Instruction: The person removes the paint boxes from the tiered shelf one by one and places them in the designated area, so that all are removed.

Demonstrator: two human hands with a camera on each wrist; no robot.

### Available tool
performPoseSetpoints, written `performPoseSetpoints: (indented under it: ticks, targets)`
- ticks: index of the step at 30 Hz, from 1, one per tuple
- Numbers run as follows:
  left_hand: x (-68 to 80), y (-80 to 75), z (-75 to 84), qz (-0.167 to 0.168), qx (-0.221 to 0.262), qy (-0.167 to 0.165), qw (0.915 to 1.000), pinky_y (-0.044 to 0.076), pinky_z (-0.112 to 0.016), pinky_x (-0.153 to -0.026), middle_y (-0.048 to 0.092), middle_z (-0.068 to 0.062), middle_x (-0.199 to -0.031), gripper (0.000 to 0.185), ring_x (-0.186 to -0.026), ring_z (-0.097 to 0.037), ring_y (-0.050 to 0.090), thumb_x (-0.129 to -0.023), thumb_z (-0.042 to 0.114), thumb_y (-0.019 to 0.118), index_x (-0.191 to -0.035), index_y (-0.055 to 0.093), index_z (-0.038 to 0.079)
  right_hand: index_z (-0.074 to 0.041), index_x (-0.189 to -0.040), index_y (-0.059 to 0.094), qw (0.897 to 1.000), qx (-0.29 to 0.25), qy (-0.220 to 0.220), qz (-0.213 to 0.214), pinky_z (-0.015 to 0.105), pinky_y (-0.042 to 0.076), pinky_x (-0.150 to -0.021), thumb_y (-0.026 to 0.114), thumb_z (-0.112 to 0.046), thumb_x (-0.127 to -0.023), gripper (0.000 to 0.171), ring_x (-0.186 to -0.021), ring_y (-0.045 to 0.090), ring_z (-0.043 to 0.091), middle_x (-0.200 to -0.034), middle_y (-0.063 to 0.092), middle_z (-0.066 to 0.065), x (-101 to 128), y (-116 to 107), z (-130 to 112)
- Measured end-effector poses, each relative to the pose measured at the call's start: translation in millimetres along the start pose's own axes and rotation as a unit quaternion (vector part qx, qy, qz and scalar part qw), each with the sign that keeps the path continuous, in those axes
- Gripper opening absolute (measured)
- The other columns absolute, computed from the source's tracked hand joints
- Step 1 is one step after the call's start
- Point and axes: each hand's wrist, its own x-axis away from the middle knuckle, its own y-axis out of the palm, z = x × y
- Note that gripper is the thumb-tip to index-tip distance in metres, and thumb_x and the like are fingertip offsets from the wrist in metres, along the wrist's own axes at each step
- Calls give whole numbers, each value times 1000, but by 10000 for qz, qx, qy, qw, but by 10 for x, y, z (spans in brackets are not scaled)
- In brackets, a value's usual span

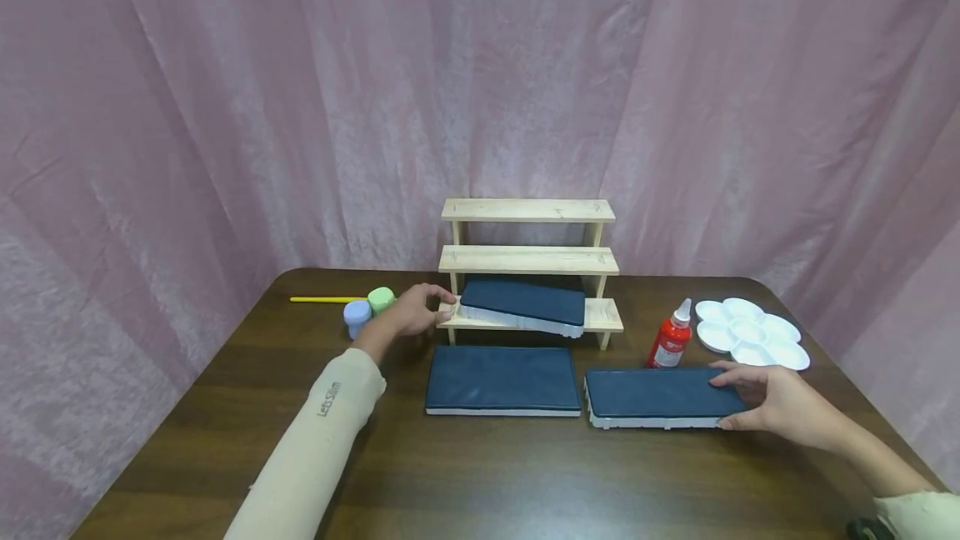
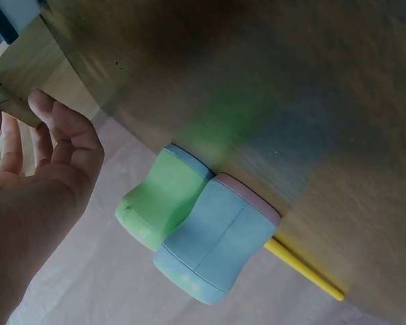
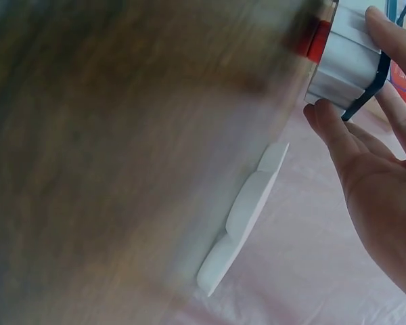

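A three-tier wooden shelf point(image 1: 528, 260) stands at the back middle of the table. On its lowest tier a dark blue flat case point(image 1: 522, 302) lies slightly tilted. My left hand point(image 1: 447, 307) pinches the left end of that tier; in the left wrist view the left hand point(image 2: 37, 128) has its thumb tip against the wood of the shelf point(image 2: 27, 61). Two more blue cases lie flat in front, one in the middle point(image 1: 502, 377) and one to the right point(image 1: 648, 394). My right hand point(image 1: 726, 396) grips the right case's end, fingers on top and thumb at the front edge.
A green jar point(image 1: 381, 299), a light blue jar point(image 1: 357, 317) and a yellow brush point(image 1: 326, 299) lie left of the shelf. A red squeeze bottle point(image 1: 670, 340) and a white palette point(image 1: 750, 332) sit at the right. A pink curtain surrounds the brown table point(image 1: 480, 482).
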Motion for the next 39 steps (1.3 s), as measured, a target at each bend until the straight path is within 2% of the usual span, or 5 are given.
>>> performPoseSetpoints:
  ticks: [10,17,22,27,39]
  targets:
    - [-2,10,-10,8,17,-27,10000,42,-47,-99,55,-17,-133,28,-108,-33,55,-93,17,71,-121,69,13,-8,-111,71,9994,173,-4,-296,11,48,-81,90,-29,-71,49,-105,59,-4,-127,60,28,-14,33,27]
    - [-1,-5,4,26,-66,23,10000,38,-50,-105,55,-18,-135,28,-120,-33,50,-93,17,71,-120,69,12,-10,-112,71,9989,311,61,-345,13,48,-82,90,-30,-71,50,-108,62,5,-128,61,26,-44,43,-19]
    - [7,-12,12,19,-85,116,9999,37,-51,-107,56,-18,-134,28,-125,-34,49,-92,15,71,-119,69,10,-13,-110,72,9981,515,-74,317,8,42,-82,90,-26,-71,45,-107,56,-9,-119,69,13,-29,34,-72]
    - [14,-12,24,29,-104,111,9999,38,-50,-105,56,-17,-134,28,-122,-34,51,-92,16,71,-120,69,11,-11,-104,73,9915,466,-345,1167,7,45,-79,91,-15,-70,38,-96,61,-7,-99,73,2,-5,17,-185]
    - [16,7,20,10,9,28,10000,39,-50,-103,55,-17,-134,27,-116,-35,51,-94,16,69,-120,68,11,-12,-104,73,9919,382,-782,927,28,56,-72,84,-12,-79,28,-98,63,-2,-104,72,3,-144,251,-546]
